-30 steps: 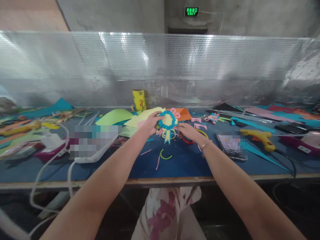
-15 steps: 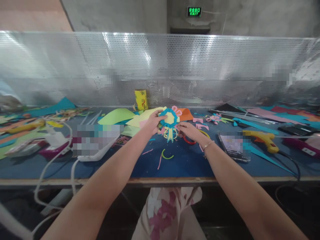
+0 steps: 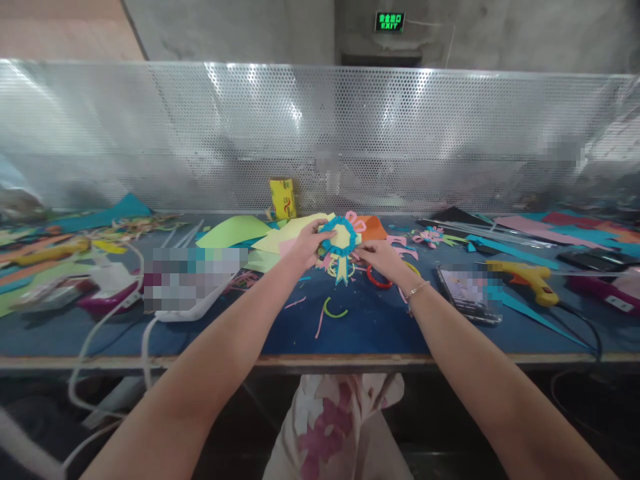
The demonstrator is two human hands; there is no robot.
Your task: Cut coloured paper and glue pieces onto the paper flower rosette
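A paper rosette [image 3: 341, 251] with a pleated blue ring around a pale yellow centre is held up over the middle of the table. My left hand [image 3: 310, 243] grips its left side, the thumb lying across the front. At the lower right edge, my right hand [image 3: 377, 259] pinches the rosette with its fingertips; the exact contact is small and partly hidden. Pale yellow ribbon tails [image 3: 342, 270] show below the ring. Pink paper loops [image 3: 356, 222] appear behind its upper right. Just beneath my right hand lies a red ring-shaped piece [image 3: 379, 280].
Yellow glue guns lie at right [image 3: 530, 280] and far left [image 3: 50, 252]. A phone [image 3: 465, 293] rests right of my forearm. Coloured paper sheets [image 3: 235, 232] and scraps cover the back. A white power strip [image 3: 187, 312] with cables sits at left. A perforated metal screen [image 3: 320, 127] stands behind.
The rosette has turned slightly in my hands, and my right hand has shifted a little along its lower right edge. Everything on the table stays put.
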